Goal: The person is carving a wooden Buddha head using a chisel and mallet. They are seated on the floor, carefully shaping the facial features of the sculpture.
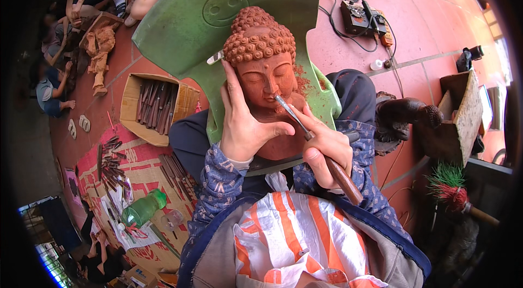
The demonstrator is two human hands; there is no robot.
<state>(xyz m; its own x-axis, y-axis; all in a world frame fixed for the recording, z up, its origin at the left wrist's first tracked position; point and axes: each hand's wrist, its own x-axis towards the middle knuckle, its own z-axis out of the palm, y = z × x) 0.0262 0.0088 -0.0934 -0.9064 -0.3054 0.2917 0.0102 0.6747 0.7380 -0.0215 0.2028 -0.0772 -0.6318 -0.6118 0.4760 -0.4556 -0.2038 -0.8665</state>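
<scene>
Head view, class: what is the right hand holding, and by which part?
A wood-handled carving chisel; the right hand grips it around the upper handle, near the metal blade.

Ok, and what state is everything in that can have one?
Carved bust: propped on the green chair.
Chisel: held in the right hand, tip at the bust's mouth.
Right hand: closed around the chisel.
Left hand: open, against the bust.
Green chair: strewn with reddish chips.
Cardboard box: open, holding wooden-handled tools.
Black device: cables attached; on or off, cannot tell.
</scene>
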